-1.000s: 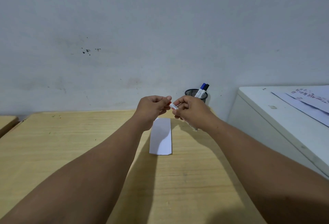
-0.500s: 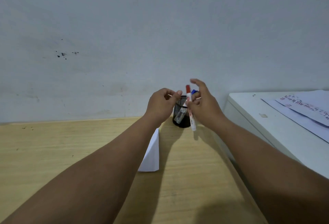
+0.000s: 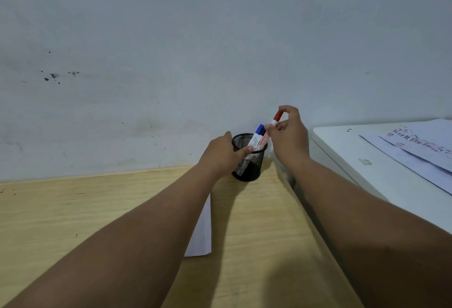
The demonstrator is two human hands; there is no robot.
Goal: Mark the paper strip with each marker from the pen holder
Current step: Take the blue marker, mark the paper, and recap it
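Here, seen from above and behind, two bare forearms reach forward across a light wooden desk (image 3: pixel 73 222) toward a black wire-mesh pen holder (image 3: pixel 252 165) that stands upright near the desk's far right corner, close to a pale grey wall (image 3: pixel 220 38). The left hand (image 3: pixel 220 154) is wrapped around the holder's left side, fingers curled against the mesh and the thumb lying across its front. The right hand (image 3: pixel 289 136) is just above and to the right of the holder, pinching a red-capped marker (image 3: pixel 269 134) between thumb and fingertips near its cap. The marker is tilted, red cap up and to the right, and its white barrel runs down past the holder's rim, so its lower end is inside the holder. A blue-capped marker (image 3: pixel 256 136) also stands in the holder, leaning the same way, just left of the red one and touching it or nearly so; its blue cap rises above the rim. The white paper strip (image 3: pixel 203 232) lies flat on the desk nearer the viewer, well apart from the holder and partly hidden under the left forearm. To the right, a white cabinet (image 3: pixel 354 161) stands beside the desk, with printed sheets of paper (image 3: pixel 420 146) lying on top.
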